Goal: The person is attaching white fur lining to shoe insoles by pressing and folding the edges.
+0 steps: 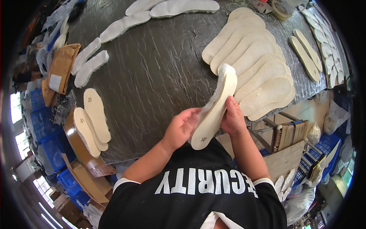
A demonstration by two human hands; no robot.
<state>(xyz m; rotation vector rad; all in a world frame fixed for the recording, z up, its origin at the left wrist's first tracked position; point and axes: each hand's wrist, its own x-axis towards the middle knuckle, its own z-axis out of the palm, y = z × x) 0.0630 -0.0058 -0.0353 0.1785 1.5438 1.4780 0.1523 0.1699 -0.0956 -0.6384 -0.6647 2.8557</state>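
In front of my chest I hold a fleece-lined insole [215,108], tilted up with its toe end away from me. Its plain cream underside faces right and its white fluffy side faces left. My right hand [233,118] grips its right edge, the thumb along the cream face and the other fingers hidden behind. My left hand [181,128] is closed against the fluffy side near the heel, its fingertips slightly blurred and partly hidden. Right beyond my right hand, several cream insoles [263,68] lie fanned out and overlapping on the dark, plastic-covered table [152,76].
Several insoles [95,114] lie at the table's left edge, beside a brown paper package [63,68]. White fluffy insoles [126,26] form a line along the far side. A pair [307,53] lies at right, near a tape roll [282,9]. A wooden-framed stool [289,135] stands at lower right.
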